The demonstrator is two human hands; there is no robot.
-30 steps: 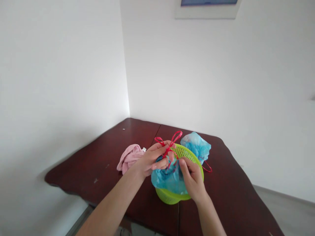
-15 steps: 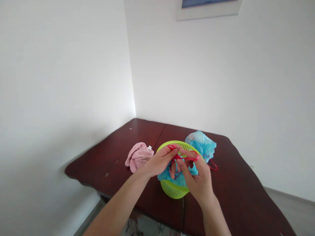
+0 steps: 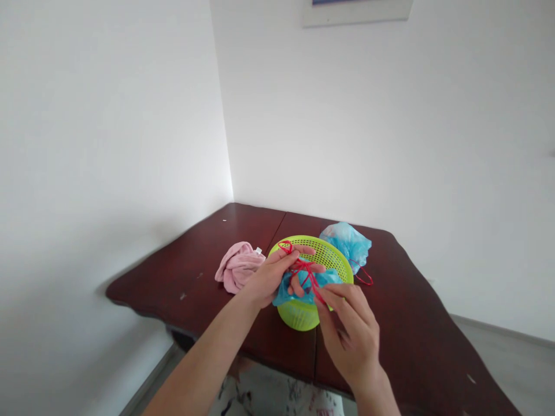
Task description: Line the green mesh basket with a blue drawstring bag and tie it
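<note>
A red string (image 3: 310,271) is looped and crossed between my two hands above a green basket (image 3: 347,271). My left hand (image 3: 273,276) has its thumb pressed on the string, with several fingers stretched out behind it. My right hand (image 3: 351,329) pinches the lower end of the string between thumb and fingertips, nearer to me. Under the hands, a thin blue plastic bag (image 3: 284,293) lies over the basket's near rim. Fingers partly hide the bag, and where the string joins it cannot be made out.
A crumpled pink cloth (image 3: 238,268) with a white tag lies left of the basket. Behind it to the right sits a filled blue plastic bag (image 3: 349,242) with a red string loop (image 3: 365,276). The dark wooden table (image 3: 416,323) stands against white walls.
My right hand has drawn away from the left, down and toward me, pulling the string longer. The left fingers have spread out. The view has shifted slightly.
</note>
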